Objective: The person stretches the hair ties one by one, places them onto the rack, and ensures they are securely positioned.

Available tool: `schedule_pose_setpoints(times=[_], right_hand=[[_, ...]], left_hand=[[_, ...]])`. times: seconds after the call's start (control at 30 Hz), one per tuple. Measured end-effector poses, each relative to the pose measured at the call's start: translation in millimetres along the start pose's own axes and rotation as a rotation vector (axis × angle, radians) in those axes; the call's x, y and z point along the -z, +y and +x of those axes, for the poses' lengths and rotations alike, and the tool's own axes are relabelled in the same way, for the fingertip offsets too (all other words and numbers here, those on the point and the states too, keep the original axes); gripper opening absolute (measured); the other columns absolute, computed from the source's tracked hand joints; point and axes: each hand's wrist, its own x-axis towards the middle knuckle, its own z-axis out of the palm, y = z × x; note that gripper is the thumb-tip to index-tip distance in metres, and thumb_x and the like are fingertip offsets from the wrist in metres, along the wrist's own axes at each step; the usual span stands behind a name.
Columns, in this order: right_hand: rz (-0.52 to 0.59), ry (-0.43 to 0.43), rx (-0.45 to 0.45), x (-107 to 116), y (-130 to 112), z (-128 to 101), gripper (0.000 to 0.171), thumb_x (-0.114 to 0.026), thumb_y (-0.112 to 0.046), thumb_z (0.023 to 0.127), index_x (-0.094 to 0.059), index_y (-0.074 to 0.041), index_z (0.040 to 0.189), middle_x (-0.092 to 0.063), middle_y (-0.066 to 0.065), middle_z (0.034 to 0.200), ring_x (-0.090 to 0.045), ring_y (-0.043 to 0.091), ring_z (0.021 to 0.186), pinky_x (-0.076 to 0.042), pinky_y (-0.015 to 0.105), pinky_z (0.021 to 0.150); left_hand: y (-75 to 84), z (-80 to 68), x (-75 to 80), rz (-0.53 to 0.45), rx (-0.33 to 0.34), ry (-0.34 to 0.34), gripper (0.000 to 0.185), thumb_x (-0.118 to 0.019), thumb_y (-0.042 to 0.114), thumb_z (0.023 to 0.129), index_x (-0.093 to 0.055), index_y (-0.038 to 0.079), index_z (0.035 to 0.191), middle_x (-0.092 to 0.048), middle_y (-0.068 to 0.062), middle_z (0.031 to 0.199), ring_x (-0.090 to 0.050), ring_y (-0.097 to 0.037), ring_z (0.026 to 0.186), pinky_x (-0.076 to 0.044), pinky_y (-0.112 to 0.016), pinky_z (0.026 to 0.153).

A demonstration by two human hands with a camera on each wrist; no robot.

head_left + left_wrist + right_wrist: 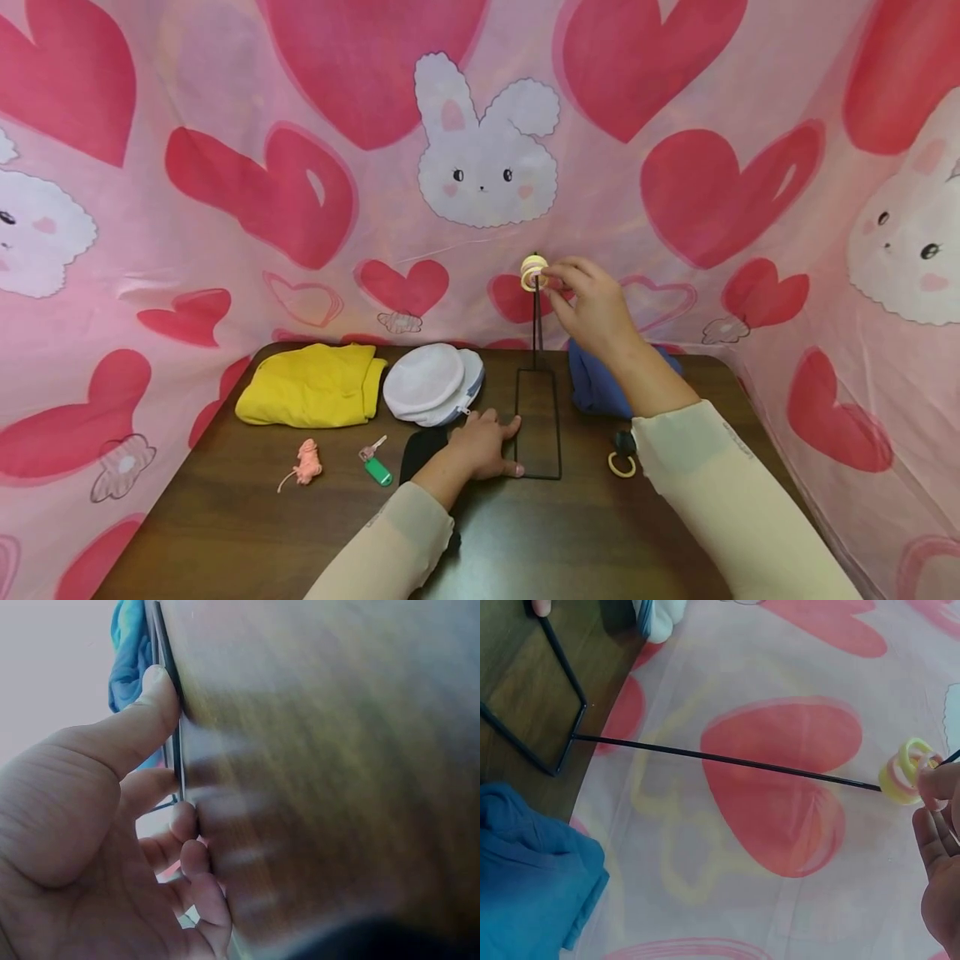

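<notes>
A black wire stand has a rectangular base (559,425) flat on the brown table (300,533) and a thin upright rod (536,325). My right hand (553,282) pinches a small stack of yellow and pink hair rings (532,271) at the rod's top. The right wrist view shows those rings (904,772) threaded on the rod (727,757), with my fingertips (939,784) on them. My left hand (501,442) lies flat on the table and presses the base's left wire. In the left wrist view its thumb (154,701) and fingers rest against that wire (178,761).
A yellow ring (621,465) and a small dark item (622,440) lie right of the base. A blue cloth (596,387) sits behind them. To the left are white round pads (431,382), a yellow cloth (315,385), a green key tag (377,471), a pink scrunchie (307,462) and black fabric (420,450).
</notes>
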Motion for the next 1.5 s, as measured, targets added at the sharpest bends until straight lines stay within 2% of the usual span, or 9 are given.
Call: schedule_pose_setpoints(times=[0.17, 0.3, 0.43, 0.6, 1.03, 1.3, 1.5], right_hand=[[-0.004, -0.002, -0.029, -1.0, -0.2, -5.2, 0.031, -0.082, -0.001, 0.085, -0.076, 0.000, 0.115, -0.068, 0.017, 0.116, -0.068, 0.033, 0.097, -0.057, 0.047, 0.084], [0.005, -0.010, -0.056, 4.4, -2.5, -20.3, 0.033, -0.082, 0.000, 0.084, -0.076, -0.001, 0.116, -0.069, 0.017, 0.116, -0.069, 0.032, 0.093, -0.057, 0.048, 0.083], [0.020, -0.047, -0.074, 12.2, -2.9, -41.7, 0.033, -0.083, -0.002, 0.084, -0.075, -0.002, 0.117, -0.071, 0.014, 0.113, -0.070, 0.028, 0.087, -0.057, 0.048, 0.082], [0.037, -0.102, -0.071, 20.8, -1.3, -73.7, 0.036, -0.085, -0.005, 0.083, -0.075, -0.005, 0.118, -0.073, 0.010, 0.110, -0.069, 0.025, 0.089, -0.057, 0.046, 0.080], [-0.018, -0.192, -0.061, 31.4, 9.3, -141.5, 0.037, -0.089, -0.009, 0.079, -0.077, -0.010, 0.114, -0.073, 0.000, 0.105, -0.069, 0.017, 0.088, -0.056, 0.038, 0.073], [0.019, -0.333, -0.115, 34.8, 21.8, -179.8, 0.038, -0.088, -0.010, 0.081, -0.076, -0.016, 0.116, -0.072, -0.005, 0.112, -0.069, 0.013, 0.092, -0.057, 0.037, 0.076], [-0.005, -0.424, -0.133, 37.7, 32.7, -202.5, 0.040, -0.090, -0.011, 0.079, -0.076, -0.012, 0.116, -0.073, -0.002, 0.112, -0.069, 0.019, 0.099, -0.056, 0.042, 0.083]], left_hand=[[-0.2, 1.1, -0.5, 0.000, -0.003, -0.001, 0.091, -0.079, 0.066, 0.080, -0.043, 0.038, 0.158, -0.052, -0.008, 0.135, -0.047, -0.030, 0.122, -0.050, -0.056, 0.086], [-0.8, 1.9, -0.4, 0.002, -0.001, 0.002, 0.090, -0.079, 0.066, 0.080, -0.043, 0.038, 0.158, -0.052, -0.008, 0.134, -0.047, -0.030, 0.122, -0.049, -0.056, 0.087], [-1.1, 2.3, -0.6, -0.006, 0.003, 0.000, 0.090, -0.079, 0.066, 0.081, -0.043, 0.038, 0.159, -0.052, -0.008, 0.135, -0.047, -0.030, 0.122, -0.049, -0.056, 0.088], [-2.0, 3.2, -2.2, -0.010, 0.005, 0.001, 0.090, -0.078, 0.065, 0.081, -0.042, 0.038, 0.159, -0.051, -0.008, 0.136, -0.047, -0.029, 0.122, -0.048, -0.057, 0.089], [-2.6, 5.7, -6.6, -0.005, 0.014, 0.016, 0.090, -0.079, 0.065, 0.081, -0.042, 0.038, 0.159, -0.051, -0.008, 0.135, -0.046, -0.029, 0.122, -0.048, -0.058, 0.090], [-2.8, 7.9, -8.8, 0.001, 0.015, 0.016, 0.091, -0.078, 0.065, 0.081, -0.041, 0.038, 0.159, -0.051, -0.008, 0.136, -0.046, -0.030, 0.123, -0.047, -0.058, 0.091], [-4.0, 11.3, -10.8, -0.004, 0.013, 0.016, 0.091, -0.078, 0.065, 0.081, -0.041, 0.039, 0.159, -0.051, -0.008, 0.137, -0.046, -0.029, 0.123, -0.048, -0.059, 0.092]])
